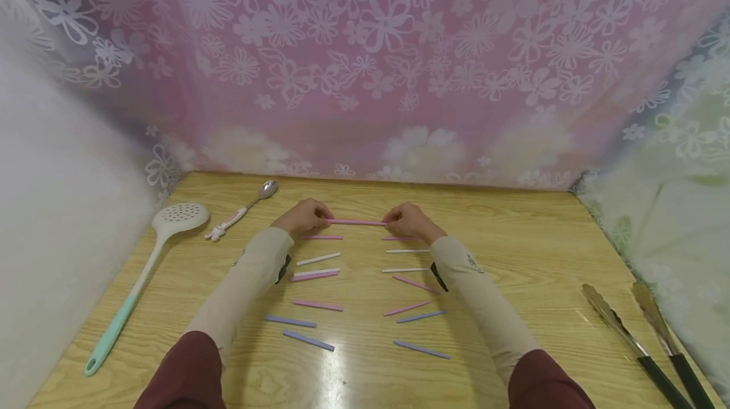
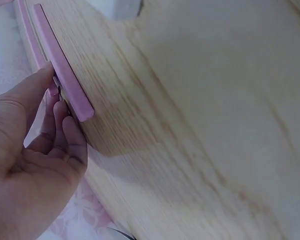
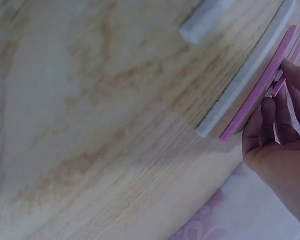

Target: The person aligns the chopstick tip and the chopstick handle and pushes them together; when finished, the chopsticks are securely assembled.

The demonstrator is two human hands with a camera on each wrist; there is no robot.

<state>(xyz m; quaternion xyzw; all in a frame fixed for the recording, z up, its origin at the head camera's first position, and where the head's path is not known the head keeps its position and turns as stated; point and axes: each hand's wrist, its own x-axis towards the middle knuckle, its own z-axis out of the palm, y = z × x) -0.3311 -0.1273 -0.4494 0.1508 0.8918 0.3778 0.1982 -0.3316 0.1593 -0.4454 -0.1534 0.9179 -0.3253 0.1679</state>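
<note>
At the far side of the table, a thin pink stick [image 1: 358, 222] stretches level between both hands. The left hand [image 1: 306, 215] pinches its left end between thumb and fingers, and the right hand [image 1: 413, 221] pinches its right end. Just below the left hand lies another pink stick [image 1: 322, 238], which in the left wrist view sits beside the fingertips. Under the right hand, a pink stick [image 3: 260, 85] lies alongside a white stick [image 3: 245, 70] in the right wrist view. The held ends are partly hidden by the fingers.
Two columns of short sticks, pink, white and blue, lie nearer the person, such as a blue stick [image 1: 308, 340] and another blue stick [image 1: 422, 350]. A slotted skimmer [image 1: 171, 222] and a spoon [image 1: 242, 211] lie left. Tongs [image 1: 644, 345] lie right; a flowered curtain [image 1: 365, 79] hangs behind.
</note>
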